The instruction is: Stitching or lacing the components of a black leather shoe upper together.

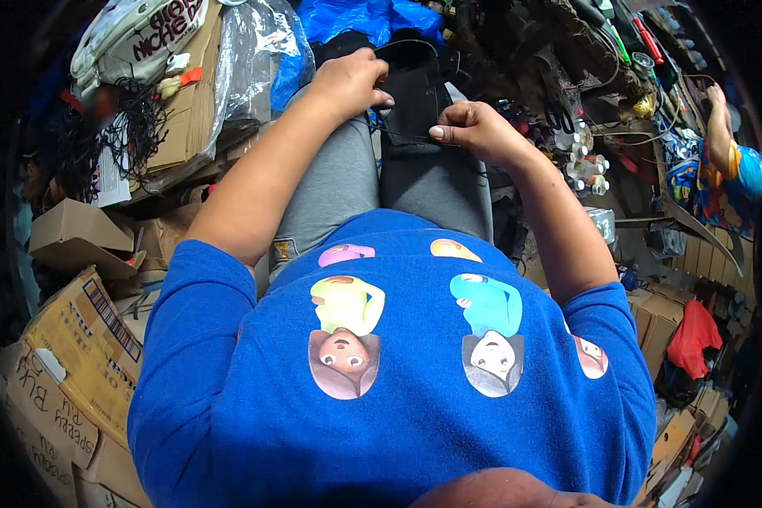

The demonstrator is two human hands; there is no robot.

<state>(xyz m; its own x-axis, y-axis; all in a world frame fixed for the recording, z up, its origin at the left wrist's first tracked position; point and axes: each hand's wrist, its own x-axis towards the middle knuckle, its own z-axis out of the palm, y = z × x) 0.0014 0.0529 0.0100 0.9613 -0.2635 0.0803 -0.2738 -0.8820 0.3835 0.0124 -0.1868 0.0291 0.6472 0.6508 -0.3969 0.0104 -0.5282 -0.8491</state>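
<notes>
Locating the flat black fabric-like piece — where?

Between left hand and right hand fingers, over grey cloth trousers.

Grip?

Left fingers curled at the piece's left edge, grip unclear. Right thumb and forefinger nearly together by its lower right corner — can't tell if pinching.

Has both forearms angled in from either side of the lap, elbows bent. Holds left hand above its far end, back up, fingers curled, thumb pointing inward. Has right hand at its far right edge, thumb extended inward, index bent close, other fingers folded.
</notes>
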